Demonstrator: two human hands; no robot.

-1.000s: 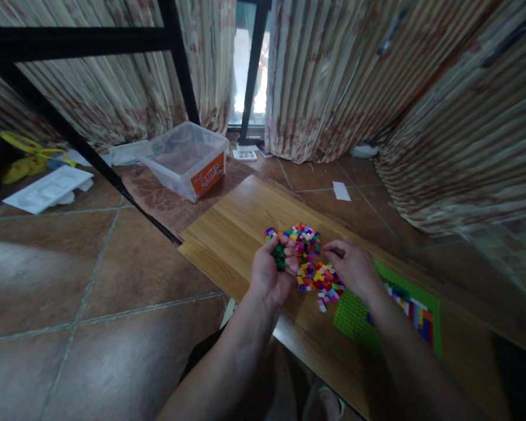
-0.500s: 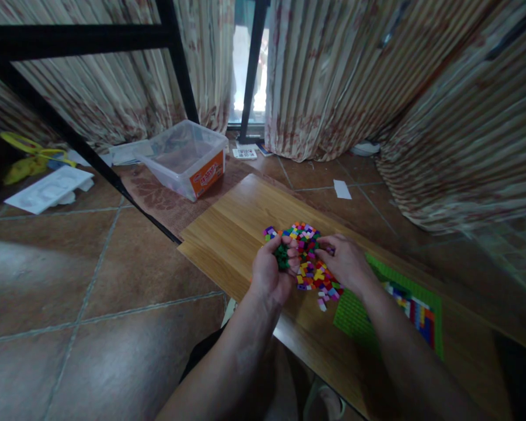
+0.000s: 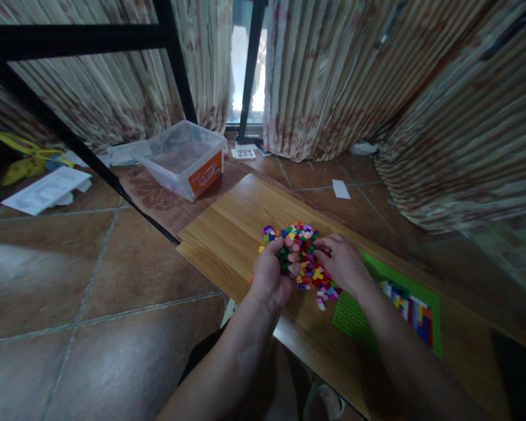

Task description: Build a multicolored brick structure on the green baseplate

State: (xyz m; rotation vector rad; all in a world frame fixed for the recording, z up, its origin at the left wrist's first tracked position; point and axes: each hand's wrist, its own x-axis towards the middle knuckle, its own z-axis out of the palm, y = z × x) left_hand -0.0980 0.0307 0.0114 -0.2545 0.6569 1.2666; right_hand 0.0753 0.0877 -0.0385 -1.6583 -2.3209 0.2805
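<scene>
My left hand [image 3: 269, 272] is cupped palm-up around several dark green toy bricks [image 3: 283, 259]. Beside it on the wooden table spreads a loose pile of small multicoloured bricks [image 3: 318, 274]. My right hand [image 3: 342, 263] reaches over the right side of that pile, thumb and fingers drawn together at the bricks. Whether a brick sits between those fingertips is too small to make out. Under my right forearm lies a green studded baseplate [image 3: 348, 316], partly hidden, with rows of coloured bricks [image 3: 414, 316] on its right part.
The wooden table [image 3: 228, 216] runs diagonally from upper left to lower right. Beyond its far end, a clear plastic bin [image 3: 182, 158] with an orange label stands on a brown mat. A black metal frame [image 3: 92, 158] crosses at left. Curtains [image 3: 324, 82] hang behind.
My right hand has moved left, away from the baseplate side, and down to the brick pile. My left hand stays nearly in place with the green bricks.
</scene>
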